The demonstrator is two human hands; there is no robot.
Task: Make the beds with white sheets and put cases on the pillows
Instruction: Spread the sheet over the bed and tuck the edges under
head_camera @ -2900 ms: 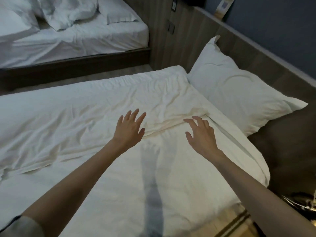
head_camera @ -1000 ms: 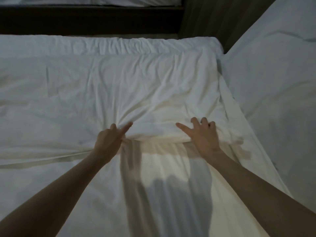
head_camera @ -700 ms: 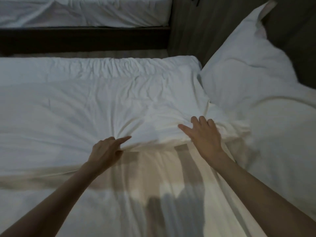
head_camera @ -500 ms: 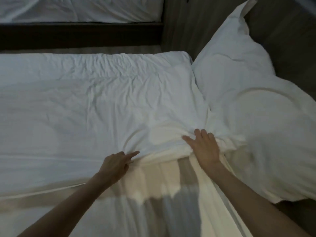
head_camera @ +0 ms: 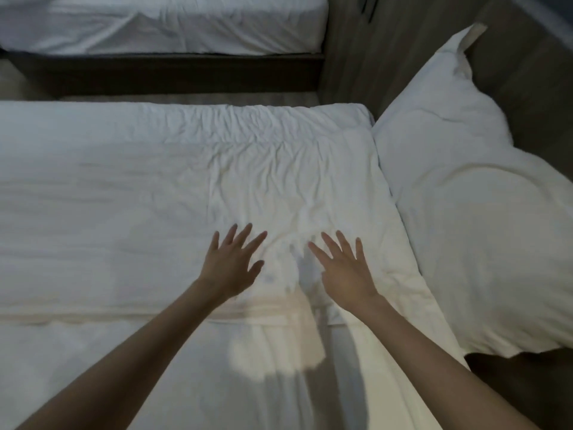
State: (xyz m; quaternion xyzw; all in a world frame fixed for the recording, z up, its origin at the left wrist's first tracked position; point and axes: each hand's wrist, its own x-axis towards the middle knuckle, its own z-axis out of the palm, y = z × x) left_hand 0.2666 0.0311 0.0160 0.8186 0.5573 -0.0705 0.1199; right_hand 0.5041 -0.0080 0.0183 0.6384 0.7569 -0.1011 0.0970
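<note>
Two open hands hang over the white duvet (head_camera: 279, 169) of the near bed (head_camera: 124, 386). The left hand (head_camera: 231, 268) and right hand (head_camera: 344, 271) lie side by side near frame centre, fingers straight and splayed toward 12 o'clock. Each grip is released and holds nothing; whether the palms press the cloth or hover just above it cannot be told. The duvet's folded edge (head_camera: 124, 316) runs 9 to 3 o'clock under both wrists, at 6 o'clock from the palms, and its creased patch lies at 12 o'clock from the fingertips. The white pillow (head_camera: 465, 218), long axis about 11 to 5 o'clock, lies at 3 o'clock, nearer the right hand. Judged step: smoothing, with strokes likely outward along the fold. A second bed (head_camera: 170, 29) lies at 12 o'clock.
</note>
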